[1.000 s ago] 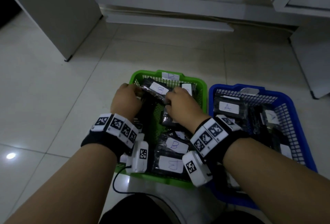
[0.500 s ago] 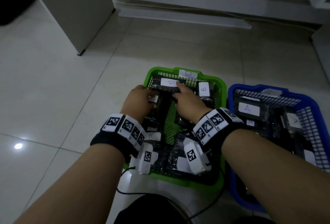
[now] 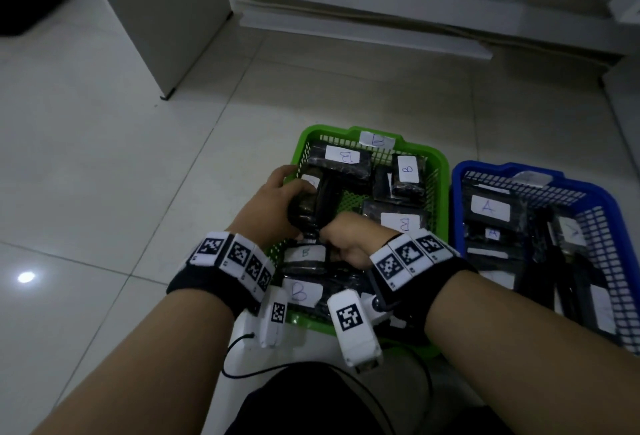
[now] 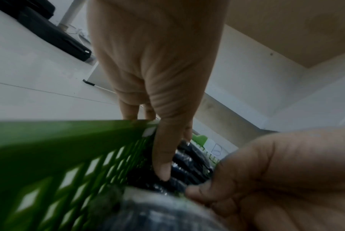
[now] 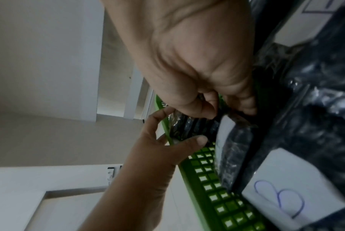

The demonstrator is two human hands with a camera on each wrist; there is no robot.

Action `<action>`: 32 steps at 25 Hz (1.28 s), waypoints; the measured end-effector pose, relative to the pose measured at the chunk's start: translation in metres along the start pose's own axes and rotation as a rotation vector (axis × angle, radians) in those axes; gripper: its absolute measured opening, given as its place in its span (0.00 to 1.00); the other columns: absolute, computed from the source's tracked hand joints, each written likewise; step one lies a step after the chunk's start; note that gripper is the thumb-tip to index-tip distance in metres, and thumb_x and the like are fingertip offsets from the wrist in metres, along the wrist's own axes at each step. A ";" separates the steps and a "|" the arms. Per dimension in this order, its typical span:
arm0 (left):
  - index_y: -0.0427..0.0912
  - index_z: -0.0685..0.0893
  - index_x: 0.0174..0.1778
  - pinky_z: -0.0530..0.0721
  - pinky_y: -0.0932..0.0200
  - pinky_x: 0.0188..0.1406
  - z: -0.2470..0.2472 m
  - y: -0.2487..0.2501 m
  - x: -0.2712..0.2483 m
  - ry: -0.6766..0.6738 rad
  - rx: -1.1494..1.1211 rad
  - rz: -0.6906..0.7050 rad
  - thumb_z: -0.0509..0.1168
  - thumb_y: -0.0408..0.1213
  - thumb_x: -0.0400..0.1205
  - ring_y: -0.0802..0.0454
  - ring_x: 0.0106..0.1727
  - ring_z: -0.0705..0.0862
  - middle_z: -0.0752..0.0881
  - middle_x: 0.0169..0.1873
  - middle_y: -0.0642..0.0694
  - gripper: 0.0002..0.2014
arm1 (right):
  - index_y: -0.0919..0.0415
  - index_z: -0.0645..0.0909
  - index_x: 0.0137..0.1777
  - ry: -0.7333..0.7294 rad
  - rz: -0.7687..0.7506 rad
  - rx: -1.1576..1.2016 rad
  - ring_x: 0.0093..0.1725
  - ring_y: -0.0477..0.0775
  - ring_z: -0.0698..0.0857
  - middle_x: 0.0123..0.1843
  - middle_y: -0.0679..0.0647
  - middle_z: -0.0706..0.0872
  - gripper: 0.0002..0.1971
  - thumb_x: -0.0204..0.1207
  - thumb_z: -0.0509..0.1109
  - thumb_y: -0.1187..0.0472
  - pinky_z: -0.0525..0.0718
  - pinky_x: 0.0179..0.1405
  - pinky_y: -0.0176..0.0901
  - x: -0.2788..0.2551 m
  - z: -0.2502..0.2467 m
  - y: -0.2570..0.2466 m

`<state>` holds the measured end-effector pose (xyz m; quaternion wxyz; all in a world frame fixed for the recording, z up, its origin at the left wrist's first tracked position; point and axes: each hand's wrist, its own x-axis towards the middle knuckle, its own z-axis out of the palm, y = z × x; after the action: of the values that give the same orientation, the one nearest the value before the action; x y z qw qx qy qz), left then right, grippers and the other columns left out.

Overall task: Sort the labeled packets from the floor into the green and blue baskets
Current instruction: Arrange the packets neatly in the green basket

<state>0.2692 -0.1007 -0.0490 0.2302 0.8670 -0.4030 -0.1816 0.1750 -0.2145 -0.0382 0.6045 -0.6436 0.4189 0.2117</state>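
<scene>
Floor (image 3: 104, 164): pale glossy tiles, a bright glint of light at the far left.
Cabinet (image 3: 156, 12): light-coloured, standing at the upper left.
Left hand (image 3: 273, 206): over the left rim of the green basket, thumb and fingers curled round a dark packet; seen in the left wrist view (image 4: 157, 78) with the thumb pressed onto the wrapping.
Held packet (image 3: 311, 202): black, glossy, standing on edge against the left inner wall of the green basket, label mostly hidden by the fingers.
Green basket (image 3: 440, 164): on the floor, mesh walls, a "B" tag on the far rim; several black packets with white "B" labels lying inside along the far, right and near sides.
Right hand (image 3: 349, 240): inside the green basket, just right of the left hand, fingers curled in a pinch on the near end of the same packet (image 5: 189, 125); fingertips hidden from the head view.
Blue basket (image 3: 609, 199): touching the green one on its right side, holding black packets labelled "A".
</scene>
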 end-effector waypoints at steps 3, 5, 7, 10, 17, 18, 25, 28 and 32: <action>0.46 0.78 0.66 0.81 0.51 0.63 0.003 0.001 -0.001 0.041 0.003 0.039 0.79 0.30 0.58 0.36 0.64 0.80 0.62 0.77 0.40 0.38 | 0.64 0.79 0.44 0.062 0.034 0.198 0.45 0.59 0.82 0.46 0.61 0.82 0.08 0.76 0.62 0.77 0.83 0.32 0.45 0.006 0.001 0.003; 0.46 0.76 0.67 0.81 0.49 0.64 0.002 0.000 -0.001 0.012 -0.015 0.039 0.80 0.30 0.56 0.37 0.65 0.79 0.60 0.77 0.41 0.41 | 0.63 0.77 0.41 0.056 0.068 0.293 0.45 0.59 0.83 0.44 0.60 0.82 0.08 0.76 0.64 0.76 0.84 0.35 0.47 0.007 -0.002 0.005; 0.46 0.74 0.68 0.81 0.48 0.65 0.000 -0.001 0.000 -0.029 -0.026 0.027 0.82 0.31 0.54 0.39 0.66 0.78 0.58 0.78 0.42 0.44 | 0.64 0.77 0.43 0.013 0.109 0.318 0.40 0.57 0.84 0.41 0.59 0.83 0.05 0.78 0.64 0.73 0.84 0.36 0.51 0.006 -0.004 0.006; 0.46 0.73 0.68 0.80 0.51 0.66 0.002 -0.002 0.000 -0.041 -0.034 0.027 0.83 0.31 0.54 0.40 0.66 0.79 0.56 0.78 0.43 0.45 | 0.65 0.79 0.49 -0.037 0.104 0.345 0.50 0.62 0.85 0.49 0.61 0.85 0.05 0.77 0.65 0.74 0.85 0.48 0.59 0.006 -0.005 0.007; 0.49 0.72 0.71 0.71 0.65 0.66 -0.008 -0.001 0.003 -0.107 -0.092 -0.038 0.82 0.34 0.60 0.51 0.67 0.74 0.56 0.78 0.47 0.43 | 0.70 0.77 0.47 -0.061 0.076 0.530 0.37 0.60 0.83 0.40 0.64 0.82 0.10 0.76 0.57 0.80 0.84 0.42 0.57 -0.001 -0.004 0.004; 0.49 0.71 0.71 0.72 0.63 0.67 -0.008 -0.001 0.003 -0.115 -0.092 -0.038 0.83 0.34 0.60 0.51 0.68 0.73 0.55 0.79 0.48 0.43 | 0.69 0.76 0.50 -0.080 0.093 0.531 0.37 0.60 0.83 0.41 0.63 0.82 0.09 0.77 0.56 0.78 0.85 0.41 0.59 -0.004 -0.005 0.004; 0.48 0.74 0.64 0.83 0.43 0.61 0.004 0.006 0.001 0.010 0.000 -0.024 0.78 0.31 0.63 0.38 0.63 0.79 0.60 0.76 0.45 0.33 | 0.66 0.76 0.39 -0.062 0.076 0.254 0.34 0.60 0.83 0.36 0.62 0.81 0.08 0.75 0.60 0.76 0.87 0.44 0.60 -0.028 -0.008 0.010; 0.48 0.76 0.61 0.81 0.41 0.62 0.007 0.007 0.002 0.009 0.053 -0.063 0.78 0.32 0.65 0.36 0.66 0.76 0.58 0.77 0.45 0.30 | 0.63 0.75 0.34 0.011 0.027 0.089 0.27 0.55 0.80 0.31 0.59 0.78 0.09 0.75 0.62 0.72 0.83 0.22 0.40 -0.044 -0.020 0.017; 0.53 0.78 0.63 0.76 0.41 0.69 0.003 0.009 0.001 -0.066 0.098 -0.099 0.76 0.37 0.69 0.34 0.70 0.71 0.54 0.79 0.47 0.27 | 0.64 0.77 0.58 0.156 -0.092 0.034 0.37 0.58 0.81 0.46 0.62 0.80 0.13 0.74 0.69 0.65 0.78 0.28 0.43 -0.052 -0.036 0.023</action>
<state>0.2626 -0.1076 -0.0465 0.1648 0.8896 -0.3755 -0.2012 0.1187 -0.2324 -0.0049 0.5898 -0.6665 0.4383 0.1260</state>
